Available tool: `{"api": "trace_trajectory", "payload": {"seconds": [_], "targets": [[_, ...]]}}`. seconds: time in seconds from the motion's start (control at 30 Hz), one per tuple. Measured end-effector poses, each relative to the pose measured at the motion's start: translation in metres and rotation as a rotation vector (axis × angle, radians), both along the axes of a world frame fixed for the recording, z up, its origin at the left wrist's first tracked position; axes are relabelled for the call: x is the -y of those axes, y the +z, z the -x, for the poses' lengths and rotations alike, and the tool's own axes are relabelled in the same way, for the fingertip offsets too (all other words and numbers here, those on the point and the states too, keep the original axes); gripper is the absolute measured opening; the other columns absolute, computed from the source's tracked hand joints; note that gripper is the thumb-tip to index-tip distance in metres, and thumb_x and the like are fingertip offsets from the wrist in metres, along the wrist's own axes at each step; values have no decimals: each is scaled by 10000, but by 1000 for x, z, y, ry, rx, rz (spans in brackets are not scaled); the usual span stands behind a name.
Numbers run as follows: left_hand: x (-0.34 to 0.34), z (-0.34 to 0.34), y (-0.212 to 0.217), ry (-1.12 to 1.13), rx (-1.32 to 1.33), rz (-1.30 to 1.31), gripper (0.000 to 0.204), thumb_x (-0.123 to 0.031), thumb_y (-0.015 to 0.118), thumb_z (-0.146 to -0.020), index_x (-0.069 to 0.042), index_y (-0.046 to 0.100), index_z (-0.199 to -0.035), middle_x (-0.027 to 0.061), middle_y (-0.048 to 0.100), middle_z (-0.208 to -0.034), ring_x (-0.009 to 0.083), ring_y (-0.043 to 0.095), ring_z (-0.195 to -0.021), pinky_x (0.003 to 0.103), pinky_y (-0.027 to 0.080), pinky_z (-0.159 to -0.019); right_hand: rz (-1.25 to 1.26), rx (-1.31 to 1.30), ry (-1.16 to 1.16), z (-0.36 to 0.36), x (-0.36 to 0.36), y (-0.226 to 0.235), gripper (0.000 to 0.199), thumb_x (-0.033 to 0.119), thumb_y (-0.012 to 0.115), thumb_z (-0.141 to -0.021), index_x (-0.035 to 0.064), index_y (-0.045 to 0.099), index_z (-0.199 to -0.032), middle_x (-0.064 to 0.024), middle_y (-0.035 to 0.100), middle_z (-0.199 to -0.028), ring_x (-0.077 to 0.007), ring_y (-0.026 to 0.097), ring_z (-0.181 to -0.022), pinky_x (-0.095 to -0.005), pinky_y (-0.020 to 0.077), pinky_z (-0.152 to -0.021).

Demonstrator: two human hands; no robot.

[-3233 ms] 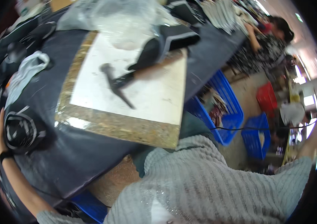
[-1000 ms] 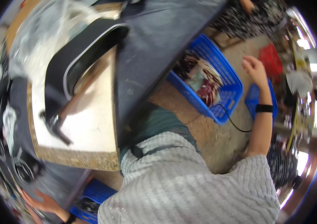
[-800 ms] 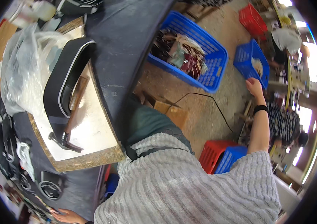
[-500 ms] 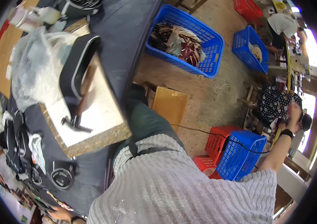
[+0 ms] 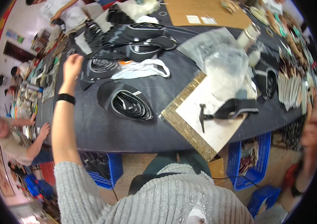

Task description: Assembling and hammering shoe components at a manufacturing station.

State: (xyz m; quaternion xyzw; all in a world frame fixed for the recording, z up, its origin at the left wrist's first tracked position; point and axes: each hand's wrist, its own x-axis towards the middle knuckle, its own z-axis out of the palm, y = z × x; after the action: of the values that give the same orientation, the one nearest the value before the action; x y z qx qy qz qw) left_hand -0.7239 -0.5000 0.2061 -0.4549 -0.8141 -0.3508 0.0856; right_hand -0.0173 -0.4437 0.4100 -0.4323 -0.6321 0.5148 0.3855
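I see the left hand (image 5: 72, 64) raised over black straps (image 5: 100, 64) on the dark surface (image 5: 102, 130), fingers loose. Right hand (image 5: 309, 136) blurred at the surface's far edge. Hammer (image 5: 203, 115) lies on the white board (image 5: 214, 130).

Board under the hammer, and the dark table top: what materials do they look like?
The board looks like particle board or chipboard: speckled tan, grainy edge, with a smooth, matte white face, probably laminate. The hammer lying on it looks like dark metal, though too small to be sure. The table top looks covered in a dark, matte sheet, possibly fabric or rubber; the cover's material stays unclear.
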Motion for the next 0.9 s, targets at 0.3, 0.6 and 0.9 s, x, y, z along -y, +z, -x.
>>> {"api": "trace_trajectory", "payload": {"seconds": [0.3,0.6,0.9], "targets": [[40,-7,-59,271,549,80,426,-330,637,-890,37,626,-1106,120,679,-1029,183,624,-967,303,472,-855,120,-443,573,247,-40,-77,648,320,549,-936,-104,337,-1379,-183,574,-1164,-191,613,-917,-276,529,-704],[-27,102,-151,179,455,-63,309,-90,524,-884,8,548,-1176,202,643,-1120,325,613,-1070,374,459,-931,365,-44,692,388,-16,-253,730,292,756,-810,-5,401,-1374,-180,475,-1334,-264,484,-1216,-390,431,-984],[-58,104,-177,234,228,377,598,-392,644,-802,71,444,-1124,285,615,-1067,399,594,-1039,442,442,-905,11,446,622,468,-24,-377,958,411,802,-723,-43,321,-1417,-263,430,-1372,-363,433,-1275,-427,360,-1054]]}}
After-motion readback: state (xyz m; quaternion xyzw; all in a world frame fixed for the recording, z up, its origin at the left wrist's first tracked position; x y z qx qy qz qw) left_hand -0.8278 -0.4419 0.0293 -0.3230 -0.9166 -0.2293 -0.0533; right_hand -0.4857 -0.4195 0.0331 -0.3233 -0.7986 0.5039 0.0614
